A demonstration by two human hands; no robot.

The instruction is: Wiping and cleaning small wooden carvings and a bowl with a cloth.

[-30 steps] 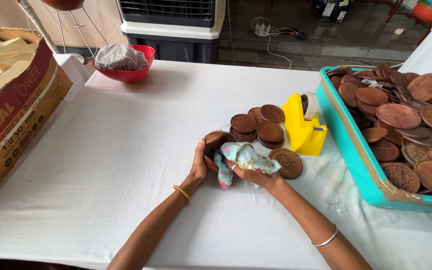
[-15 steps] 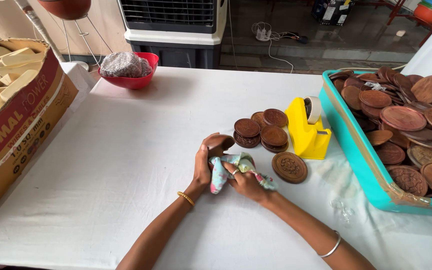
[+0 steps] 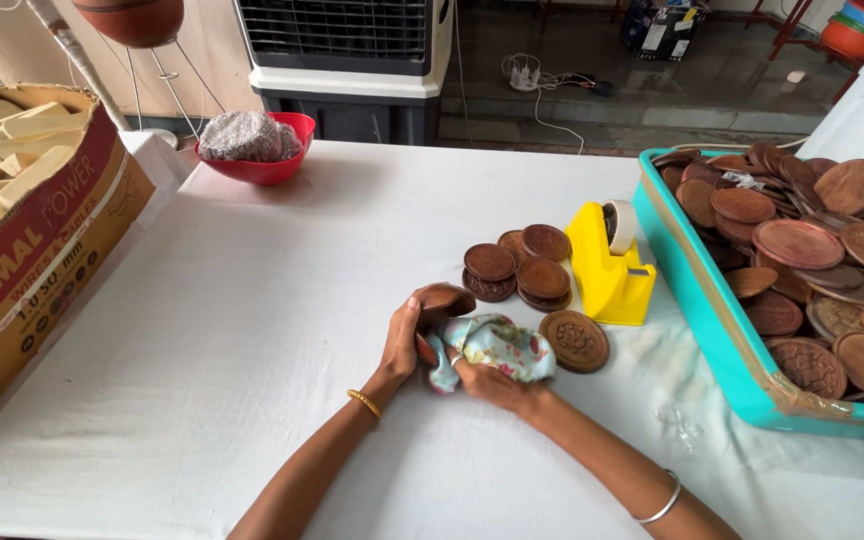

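Note:
My left hand (image 3: pixel 402 340) grips a round brown wooden disc (image 3: pixel 444 297) by its edge, tilted up off the white table (image 3: pixel 252 300). My right hand (image 3: pixel 487 378) holds a light floral cloth (image 3: pixel 497 345) bunched against the disc. A carved wooden disc (image 3: pixel 574 340) lies flat just right of the cloth. Several more discs (image 3: pixel 517 268) are stacked in small piles behind my hands.
A yellow tape dispenser (image 3: pixel 607 265) stands right of the piles. A turquoise tub (image 3: pixel 722 340) full of wooden discs fills the right side. A cardboard box (image 3: pixel 42 240) of pale blocks sits at the left, a red bowl (image 3: pixel 262 165) at the back.
My view has shifted slightly. Both hands stay together on the disc, and the cloth has moved a little over it.

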